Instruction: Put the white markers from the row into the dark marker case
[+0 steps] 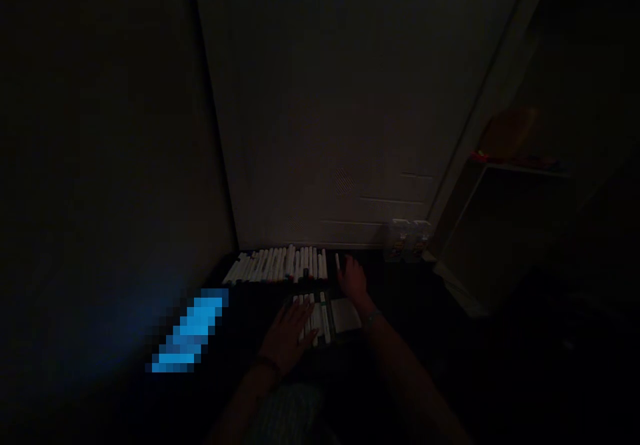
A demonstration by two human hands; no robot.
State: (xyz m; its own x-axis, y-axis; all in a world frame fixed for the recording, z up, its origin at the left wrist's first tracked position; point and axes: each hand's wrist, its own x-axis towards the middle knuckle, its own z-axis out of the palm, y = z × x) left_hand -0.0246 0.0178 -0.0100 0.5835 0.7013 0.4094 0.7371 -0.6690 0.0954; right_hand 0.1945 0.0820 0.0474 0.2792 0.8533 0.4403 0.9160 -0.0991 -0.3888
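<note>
In the dim light my left hand (287, 333) lies with its fingers spread over several white markers (323, 325) in an open case. The case's right half shows a pale flat panel (346, 315). Farther off, my right hand (354, 277) is closed on a white marker (337, 262), held nearly upright at its fingertips. Left of that hand, a long row of white markers (275, 264) lies side by side along the back of the dark surface. Darkness hides the case's outer edges and the finer finger positions.
A bright blue pixelated patch (190, 332) glows at the left. Two clear packages (407, 240) stand against the pale back wall (345, 118). At the right rises a box-like unit (500, 225) with an orange object (507, 132) on top.
</note>
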